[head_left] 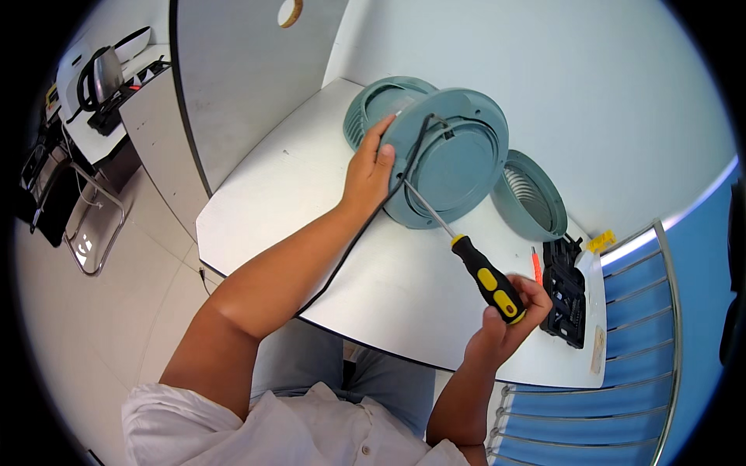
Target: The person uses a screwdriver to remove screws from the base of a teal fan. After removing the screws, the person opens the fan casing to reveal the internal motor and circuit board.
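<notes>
White sleeve nearest, outstretched left grip clamps a teal disc, right grip curled round a screwdriver.

No text or number is showing legibly, and a small, pale tan, oblong sticker-like patch is lying near the right-hand edge of the white, smooth-topped table, too small for reading.

Beyond my white, dark-edged counter rises a pale wall; to my left, a grey partition and shiny beige tiled floor; to my right, silvery metal bars against a blue surface.
</notes>
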{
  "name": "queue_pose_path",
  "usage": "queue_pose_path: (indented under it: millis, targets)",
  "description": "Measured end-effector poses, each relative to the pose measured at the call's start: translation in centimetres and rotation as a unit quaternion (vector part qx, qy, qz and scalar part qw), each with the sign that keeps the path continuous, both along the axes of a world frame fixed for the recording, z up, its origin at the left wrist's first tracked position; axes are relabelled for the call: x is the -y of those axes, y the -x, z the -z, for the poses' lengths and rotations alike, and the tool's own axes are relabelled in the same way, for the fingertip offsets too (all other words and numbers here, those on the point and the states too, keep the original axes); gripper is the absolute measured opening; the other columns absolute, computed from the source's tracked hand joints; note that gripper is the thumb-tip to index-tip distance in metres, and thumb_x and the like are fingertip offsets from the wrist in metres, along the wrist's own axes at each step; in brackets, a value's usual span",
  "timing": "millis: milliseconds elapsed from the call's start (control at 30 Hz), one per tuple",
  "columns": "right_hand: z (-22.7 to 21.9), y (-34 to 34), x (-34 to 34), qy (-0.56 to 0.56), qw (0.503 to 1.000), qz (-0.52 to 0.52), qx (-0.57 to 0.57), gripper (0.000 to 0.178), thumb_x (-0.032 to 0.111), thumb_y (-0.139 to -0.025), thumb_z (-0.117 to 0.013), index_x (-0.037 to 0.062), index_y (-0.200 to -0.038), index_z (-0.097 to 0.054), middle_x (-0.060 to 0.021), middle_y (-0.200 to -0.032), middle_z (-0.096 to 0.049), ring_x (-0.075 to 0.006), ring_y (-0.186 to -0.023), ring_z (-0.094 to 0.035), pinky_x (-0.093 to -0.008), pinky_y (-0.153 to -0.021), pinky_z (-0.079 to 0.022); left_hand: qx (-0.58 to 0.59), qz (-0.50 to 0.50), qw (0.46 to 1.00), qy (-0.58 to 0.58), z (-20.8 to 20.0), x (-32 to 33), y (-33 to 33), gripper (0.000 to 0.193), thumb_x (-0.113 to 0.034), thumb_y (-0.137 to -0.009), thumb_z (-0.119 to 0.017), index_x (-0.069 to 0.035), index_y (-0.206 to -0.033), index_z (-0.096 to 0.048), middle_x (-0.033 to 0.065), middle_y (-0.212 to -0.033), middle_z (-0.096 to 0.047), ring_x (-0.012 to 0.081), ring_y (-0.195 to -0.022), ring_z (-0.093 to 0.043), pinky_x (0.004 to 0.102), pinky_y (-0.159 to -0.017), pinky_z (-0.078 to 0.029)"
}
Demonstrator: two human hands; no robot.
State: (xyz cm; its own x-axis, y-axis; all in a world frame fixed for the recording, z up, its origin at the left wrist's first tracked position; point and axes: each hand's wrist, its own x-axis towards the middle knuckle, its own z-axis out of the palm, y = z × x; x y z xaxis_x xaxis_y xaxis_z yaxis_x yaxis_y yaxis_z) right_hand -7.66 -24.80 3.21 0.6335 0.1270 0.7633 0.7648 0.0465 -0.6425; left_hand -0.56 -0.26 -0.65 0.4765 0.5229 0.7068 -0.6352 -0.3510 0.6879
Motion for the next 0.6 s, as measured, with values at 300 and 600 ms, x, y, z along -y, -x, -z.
queue_pose_path:
  millis: [300, 600]
  targets:
    - [0.3, 0.8, -0.4, 0.1, 0.99, 0.046, 0.094, 0.047, 0.018, -0.072, -0.074, 0.0011, -0.107, -0.046, -0.0134, -0.086, -0.057, -0.0212, -0.063, -0.057, -0.0299, -0.057, -0.046, -0.014, 0.029, 0.999, 0.002, -0.2, -0.3, -0.1, 0.066, -0.054, -0.094, -0.034, -0.004, -0.136, -0.035, 0.0166, -0.133, -0.04, 0.0247, -0.124, -0.039, 0.0329, -0.105, -0.025]
    - [-0.5, 1.7, 0.0, 0.157, 0.981, -0.015, 0.114, 0.048, -0.003, -0.065, -0.073, 0.0036, -0.106, -0.048, -0.0138, -0.088, -0.055, -0.0213, -0.07, -0.055, -0.0295, -0.061, -0.047, -0.016, 0.02, 0.999, 0.025, -0.9, 1.7, -0.1, 0.056, -0.043, -0.099, -0.027, 0.001, -0.135, -0.033, 0.0121, -0.132, -0.043, 0.0196, -0.123, -0.04, 0.0308, -0.105, -0.027]
